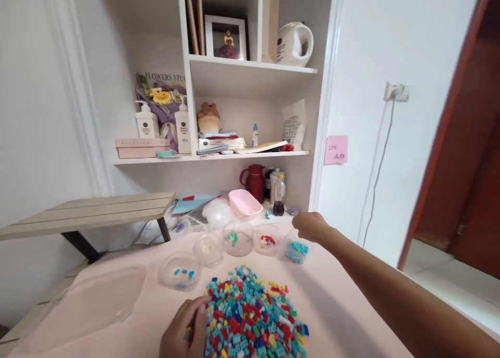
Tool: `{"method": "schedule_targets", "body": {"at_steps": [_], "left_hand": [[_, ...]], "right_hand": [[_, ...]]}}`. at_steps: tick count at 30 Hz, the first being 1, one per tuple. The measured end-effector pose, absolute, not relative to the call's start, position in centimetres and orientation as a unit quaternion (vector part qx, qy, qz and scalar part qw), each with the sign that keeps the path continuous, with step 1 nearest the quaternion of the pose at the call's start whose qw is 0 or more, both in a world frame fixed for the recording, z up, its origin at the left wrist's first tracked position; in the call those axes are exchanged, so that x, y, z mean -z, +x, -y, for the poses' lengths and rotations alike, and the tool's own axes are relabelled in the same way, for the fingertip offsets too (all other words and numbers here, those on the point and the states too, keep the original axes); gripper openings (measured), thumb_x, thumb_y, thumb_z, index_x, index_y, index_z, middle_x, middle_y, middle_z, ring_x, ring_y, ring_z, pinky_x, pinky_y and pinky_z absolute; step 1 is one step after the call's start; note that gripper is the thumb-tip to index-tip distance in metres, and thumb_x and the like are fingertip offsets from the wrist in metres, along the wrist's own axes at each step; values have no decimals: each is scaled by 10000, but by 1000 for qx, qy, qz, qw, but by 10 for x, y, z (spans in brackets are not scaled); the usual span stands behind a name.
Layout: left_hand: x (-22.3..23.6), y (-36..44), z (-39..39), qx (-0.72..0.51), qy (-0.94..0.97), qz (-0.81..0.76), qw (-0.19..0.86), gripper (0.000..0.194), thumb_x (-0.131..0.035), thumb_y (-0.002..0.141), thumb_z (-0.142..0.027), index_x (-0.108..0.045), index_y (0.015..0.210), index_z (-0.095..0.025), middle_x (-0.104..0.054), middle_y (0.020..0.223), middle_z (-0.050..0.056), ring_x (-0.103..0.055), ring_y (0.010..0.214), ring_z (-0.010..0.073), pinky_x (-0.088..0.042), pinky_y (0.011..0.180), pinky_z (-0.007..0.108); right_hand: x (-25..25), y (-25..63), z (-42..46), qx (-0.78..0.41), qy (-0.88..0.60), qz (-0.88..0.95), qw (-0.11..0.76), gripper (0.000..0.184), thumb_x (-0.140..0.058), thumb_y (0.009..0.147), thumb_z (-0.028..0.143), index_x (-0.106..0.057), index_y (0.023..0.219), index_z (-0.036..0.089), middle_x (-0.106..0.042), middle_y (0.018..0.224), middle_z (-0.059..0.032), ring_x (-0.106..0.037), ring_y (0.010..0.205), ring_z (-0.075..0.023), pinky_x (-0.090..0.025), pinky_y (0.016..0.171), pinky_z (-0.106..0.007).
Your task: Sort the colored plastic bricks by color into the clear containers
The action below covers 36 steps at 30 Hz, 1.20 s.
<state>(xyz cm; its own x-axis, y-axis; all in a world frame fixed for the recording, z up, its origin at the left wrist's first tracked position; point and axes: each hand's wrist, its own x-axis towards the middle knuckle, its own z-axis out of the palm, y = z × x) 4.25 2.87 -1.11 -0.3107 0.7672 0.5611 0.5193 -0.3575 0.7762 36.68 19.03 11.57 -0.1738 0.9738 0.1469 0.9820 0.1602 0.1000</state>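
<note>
A heap of small coloured toy bricks (253, 316) lies on the pink tabletop. My left hand (185, 326) is curled at the heap's left edge, and a few coloured bricks show inside its fingers. Over the clear tub of turquoise bricks (297, 251) at the right, my right hand (310, 226) is closed with the fingers turned down. Whatever it may hold is hidden. Left of that tub stand a clear bowl with red bricks (267, 240), one with green bricks (233, 238), one with a few pale or yellow bits (206, 249), and one with blue bricks (183, 272).
A large clear plastic lid or tray (135, 290) lies at the left. Behind the bowls are a pink basin (245, 201), a red jug (255, 182) and a bottle of dark liquid (278, 196). A wooden bench (89, 212) stands left, shelves (250, 69) behind.
</note>
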Motion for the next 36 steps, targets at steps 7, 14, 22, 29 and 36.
{"method": "schedule_targets", "body": {"at_steps": [7, 14, 22, 29, 36], "left_hand": [[-1, 39, -30, -478, 657, -581, 46, 297, -470, 858, -360, -726, 915, -222, -661, 943, 62, -639, 939, 201, -527, 836, 318], [1, 39, -33, -439, 677, -588, 55, 305, -466, 853, -305, -717, 1006, -227, -600, 1080, 71, -583, 1078, 219, -480, 948, 396], [25, 33, -46, -415, 666, -615, 76, 365, -463, 854, -356, -689, 1110, -226, -573, 1218, 98, -529, 1177, 247, -418, 1012, 434], [14, 40, -38, -363, 710, -597, 82, 364, -413, 889, -342, -687, 1115, -266, -634, 1170, 73, -582, 1114, 219, -465, 960, 399], [4, 46, -27, -318, 773, -542, 85, 342, -431, 900, -329, -654, 1160, -325, -617, 1242, 39, -565, 1152, 213, -468, 960, 420]], "right_hand": [[-74, 323, -125, -175, -448, 848, 223, 334, -378, 934, 343, -666, 1094, 296, -693, 1080, -13, -645, 940, -174, -496, 782, -257], [-15, 285, -143, -225, -404, 852, 248, 399, -423, 905, 373, -607, 1213, 199, -623, 1227, -93, -561, 1119, -237, -423, 971, -364], [-10, 255, -157, -181, -390, 883, 188, 441, -322, 948, 462, -581, 1255, 279, -557, 1333, -48, -463, 1217, -267, -285, 1054, -473], [-27, 263, -120, -286, -280, 894, 203, 528, -258, 954, 545, -538, 1315, 279, -566, 1316, -59, -463, 1229, -245, -298, 1074, -434], [-63, 297, -61, -359, -233, 886, 179, 406, -365, 957, 460, -635, 1205, 283, -580, 1292, -51, -472, 1227, -242, -315, 1070, -400]]}}
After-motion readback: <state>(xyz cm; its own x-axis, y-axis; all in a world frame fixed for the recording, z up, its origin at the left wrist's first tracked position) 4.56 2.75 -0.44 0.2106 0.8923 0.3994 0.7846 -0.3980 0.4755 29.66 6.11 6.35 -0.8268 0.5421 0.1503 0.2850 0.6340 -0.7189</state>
